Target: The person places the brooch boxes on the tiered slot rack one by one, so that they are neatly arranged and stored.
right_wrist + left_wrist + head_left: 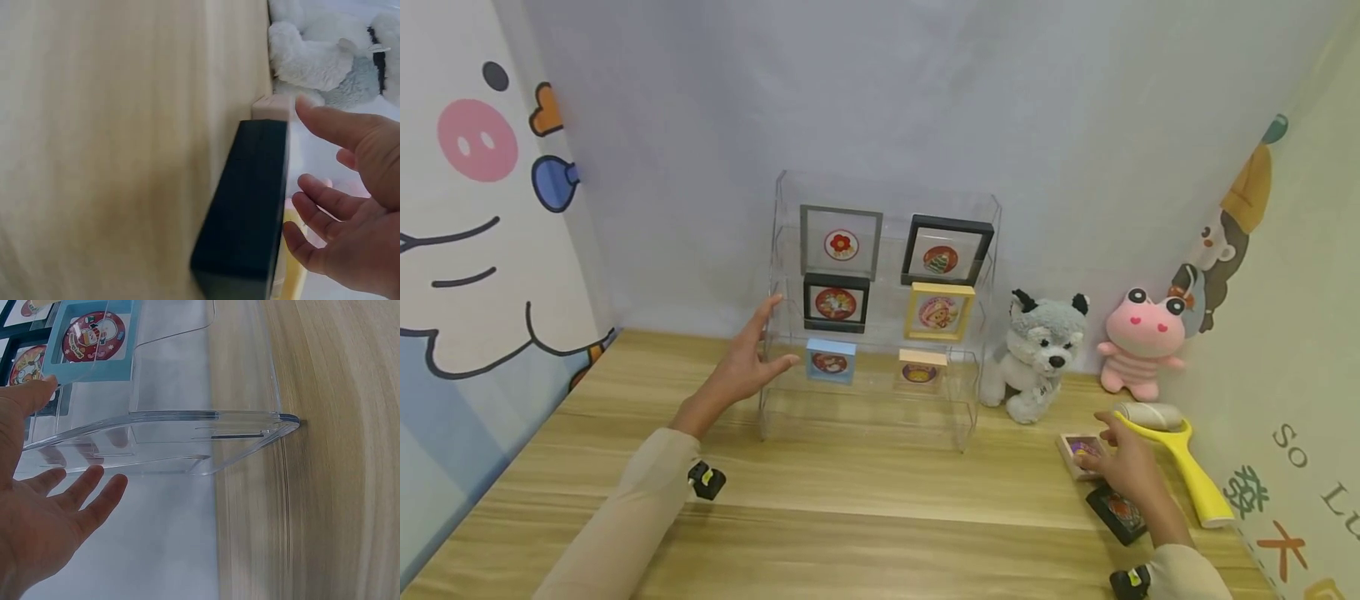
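My left hand [741, 367] is at the left side of a clear acrylic tiered rack [865, 429], thumb apart from straight fingers. In the left wrist view the fingers lie along the rack's side panel [156, 417]; whether they touch it I cannot tell. Small framed badges stand on three tiers, among them a blue frame [830, 348] near the left thumb. My right hand [1126, 467] hovers over a small pale pink frame [1067, 460] lying on the table, its fingers loosely bent and gripping nothing. Beside it lies a black frame [1108, 514], partly under the right wrist.
Right of the rack sit a grey husky plush [1045, 337] and a pink frog-like plush [1142, 333]. A yellow-handled lint roller [1198, 479] lies on the wooden table [850, 517], just right of my right hand. Pale curtain hangs behind; printed cloths flank the table.
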`<state>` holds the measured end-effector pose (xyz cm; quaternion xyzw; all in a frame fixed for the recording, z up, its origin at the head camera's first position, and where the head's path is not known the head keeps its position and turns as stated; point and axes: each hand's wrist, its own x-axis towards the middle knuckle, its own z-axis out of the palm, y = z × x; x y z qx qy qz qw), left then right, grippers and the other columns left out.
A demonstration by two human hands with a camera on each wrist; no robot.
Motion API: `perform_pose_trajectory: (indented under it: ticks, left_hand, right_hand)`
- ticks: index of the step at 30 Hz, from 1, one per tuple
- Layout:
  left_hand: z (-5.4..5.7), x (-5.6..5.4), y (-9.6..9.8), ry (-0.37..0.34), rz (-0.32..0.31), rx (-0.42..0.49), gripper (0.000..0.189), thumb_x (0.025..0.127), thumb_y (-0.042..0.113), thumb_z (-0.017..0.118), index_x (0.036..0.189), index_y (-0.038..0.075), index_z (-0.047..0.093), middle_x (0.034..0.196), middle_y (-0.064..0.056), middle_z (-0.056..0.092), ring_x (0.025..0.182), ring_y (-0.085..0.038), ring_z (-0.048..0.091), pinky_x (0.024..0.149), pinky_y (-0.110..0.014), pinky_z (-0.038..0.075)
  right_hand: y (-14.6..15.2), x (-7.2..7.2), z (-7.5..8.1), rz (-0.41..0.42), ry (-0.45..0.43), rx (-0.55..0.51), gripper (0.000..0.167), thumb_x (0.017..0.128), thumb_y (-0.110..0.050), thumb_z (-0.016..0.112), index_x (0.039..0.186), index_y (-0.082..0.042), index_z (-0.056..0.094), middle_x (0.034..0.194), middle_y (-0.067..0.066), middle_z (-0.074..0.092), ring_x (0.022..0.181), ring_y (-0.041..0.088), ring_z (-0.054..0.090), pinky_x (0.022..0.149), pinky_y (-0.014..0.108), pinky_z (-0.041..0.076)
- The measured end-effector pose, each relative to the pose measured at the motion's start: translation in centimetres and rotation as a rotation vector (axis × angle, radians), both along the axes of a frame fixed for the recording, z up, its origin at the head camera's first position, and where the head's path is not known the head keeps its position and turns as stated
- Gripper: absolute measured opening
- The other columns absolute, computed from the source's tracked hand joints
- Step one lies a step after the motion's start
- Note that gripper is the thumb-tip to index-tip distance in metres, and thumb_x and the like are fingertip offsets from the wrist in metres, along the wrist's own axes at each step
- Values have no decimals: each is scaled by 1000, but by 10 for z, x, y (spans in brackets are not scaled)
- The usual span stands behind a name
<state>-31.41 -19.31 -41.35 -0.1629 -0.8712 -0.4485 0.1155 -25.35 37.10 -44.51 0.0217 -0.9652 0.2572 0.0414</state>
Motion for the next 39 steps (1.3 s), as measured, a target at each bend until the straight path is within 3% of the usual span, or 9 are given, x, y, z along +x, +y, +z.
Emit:
perform_pose_trajectory:
  ticks: [7,15,25,32,39]
  left_hand:
    - [1,1,0,12,-6,-2,91,91,15,73,160,19,13,165,-23,15,126,-50,48,63,-35,47]
    - [1,0,-1,21,-1,-7,91,91,15,74,160,19,14,165,-23,16,127,-51,48,65,-36,47]
    - [0,1,0,24,0,-2,91,91,15,74,160,19,15,166,-22,16,128,-52,47,65,-35,47]
    - [0,0,0,37,-6,-4,92,91,15,74,160,20,14,165,-23,16,129,-53,46,67,-36,48]
    - [-1,0,-1,35,-14,6,92,91,16,74,160,23,13,165,-23,16,129,-52,46,67,-38,49]
  right_hand:
    - [4,-1,-5,6,-52,39,82,86,-26,79,145,10,35,126,46,53,114,60,54,85,63,49]
    - [5,-3,-2,-28,-116,39,90,87,-36,77,147,11,30,119,44,58,93,41,66,75,50,52]
    - [-5,-5,-5,-30,-71,60,84,85,-27,78,147,8,32,133,45,48,113,56,56,89,63,46]
    - [-12,-6,-6,-4,19,81,87,79,-19,82,142,17,35,139,46,39,125,62,41,102,69,36]
    - [-15,-6,-8,8,48,118,82,78,-19,84,135,22,42,140,49,34,133,65,28,108,71,28]
